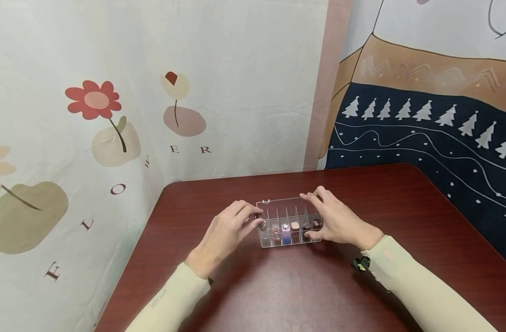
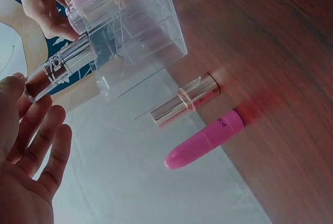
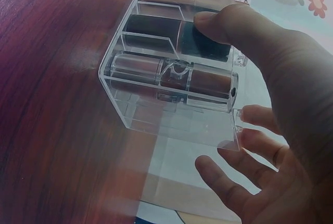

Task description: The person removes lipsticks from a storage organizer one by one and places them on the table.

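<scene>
A clear divided lipstick organizer [image 1: 273, 245] sits on the table between both hands. With fingertips and thumb my left hand [image 1: 225, 230] pinches one end of a clear-cased lipstick tube [image 2: 65, 65]; its other end is at the opening of the organizer's left end compartment. My right hand [image 1: 342, 223] grips the organizer's right end, thumb in front against a dark tube [image 3: 205, 42], fingers at the back. A clear tube with a brown end [image 3: 208, 86] stands in the compartment at that end. Among the other tubes inside is a purple-blue one [image 1: 286, 237].
In the left wrist view, a gold-and-clear lipstick [image 2: 187, 99] and a pink tube [image 2: 205, 140] stand on the reddish-brown table [image 1: 277, 286] beside the organizer. Behind the table hang a pale flower-print cloth [image 1: 244, 92] and a dark tree-print cloth [image 1: 385, 133].
</scene>
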{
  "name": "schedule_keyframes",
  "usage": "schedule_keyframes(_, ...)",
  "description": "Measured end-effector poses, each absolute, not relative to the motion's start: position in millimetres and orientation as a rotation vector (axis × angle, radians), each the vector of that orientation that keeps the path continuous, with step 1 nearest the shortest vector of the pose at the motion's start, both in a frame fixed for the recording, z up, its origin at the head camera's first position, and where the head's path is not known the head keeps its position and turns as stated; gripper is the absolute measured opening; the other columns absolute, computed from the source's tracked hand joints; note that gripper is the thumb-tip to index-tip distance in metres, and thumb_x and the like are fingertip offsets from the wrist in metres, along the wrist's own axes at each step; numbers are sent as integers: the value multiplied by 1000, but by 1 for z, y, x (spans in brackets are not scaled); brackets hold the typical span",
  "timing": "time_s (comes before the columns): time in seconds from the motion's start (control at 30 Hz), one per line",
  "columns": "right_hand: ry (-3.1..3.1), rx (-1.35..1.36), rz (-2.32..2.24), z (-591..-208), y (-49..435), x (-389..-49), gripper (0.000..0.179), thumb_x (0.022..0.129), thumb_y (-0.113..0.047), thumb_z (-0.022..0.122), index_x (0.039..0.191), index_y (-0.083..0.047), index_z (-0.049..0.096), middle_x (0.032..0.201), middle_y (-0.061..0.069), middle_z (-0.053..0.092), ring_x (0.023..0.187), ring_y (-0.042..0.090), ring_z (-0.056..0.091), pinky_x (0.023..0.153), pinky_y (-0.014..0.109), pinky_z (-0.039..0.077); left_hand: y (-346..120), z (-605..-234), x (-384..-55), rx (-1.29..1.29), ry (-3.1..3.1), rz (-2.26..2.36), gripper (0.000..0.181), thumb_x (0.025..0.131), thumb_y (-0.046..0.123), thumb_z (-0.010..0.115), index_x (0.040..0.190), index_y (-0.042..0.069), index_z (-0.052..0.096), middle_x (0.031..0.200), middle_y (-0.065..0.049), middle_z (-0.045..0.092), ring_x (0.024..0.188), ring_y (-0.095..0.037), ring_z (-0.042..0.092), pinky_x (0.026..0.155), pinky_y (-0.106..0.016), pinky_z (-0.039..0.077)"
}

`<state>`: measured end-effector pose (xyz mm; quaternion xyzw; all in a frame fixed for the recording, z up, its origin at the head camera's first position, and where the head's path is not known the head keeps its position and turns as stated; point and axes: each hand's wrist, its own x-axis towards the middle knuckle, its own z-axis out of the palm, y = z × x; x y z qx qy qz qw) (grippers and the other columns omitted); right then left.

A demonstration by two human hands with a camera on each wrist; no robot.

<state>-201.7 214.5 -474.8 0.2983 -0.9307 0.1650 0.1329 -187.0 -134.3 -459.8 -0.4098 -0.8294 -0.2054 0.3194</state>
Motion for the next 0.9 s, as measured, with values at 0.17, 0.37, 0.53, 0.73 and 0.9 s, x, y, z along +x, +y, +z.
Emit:
schedule_keyframes(0.17,-2701,866,484,-475,215,-201,107,76,-32,112,165,-7,60,125,8,57,109,21,57,83,37,61,-138,-456,-185,-1074,-2164,-562,27,98,14,95,122,8,82,112,-2,81,92,-15,73,77,-23,64)
schedule_keyframes(0.37,-2701,866,487,-475,214,-201,106,76,-32,112,165,-6,61,125,8,57,109,20,56,83,36,61,-146,-454,-183,-1039,-2183,-585,28,99,12,94,124,9,82,113,-1,80,90,-17,72,75,-22,63)
schedule_keyframes(0.53,-2700,866,482,-475,214,-201,106,76,-33,112,165,-7,61,124,8,56,108,20,55,83,37,60,-154,-454,-182,-997,-2185,-592,29,97,11,96,123,10,83,111,-1,79,88,-18,69,73,-23,60)
schedule_keyframes(0.73,-2697,867,490,-474,214,-201,106,75,-31,112,164,-5,61,124,8,56,109,21,56,84,37,61,-164,-457,-182,-970,-2188,-593,26,97,10,95,120,10,83,110,1,78,92,-15,71,74,-24,60)
schedule_keyframes(0.9,-2693,867,489,-475,214,-200,106,75,-31,112,165,-6,61,125,8,57,110,21,56,85,38,61,-174,-461,-184,-929,-2202,-585,26,97,10,96,119,10,83,110,1,79,94,-14,72,73,-24,59)
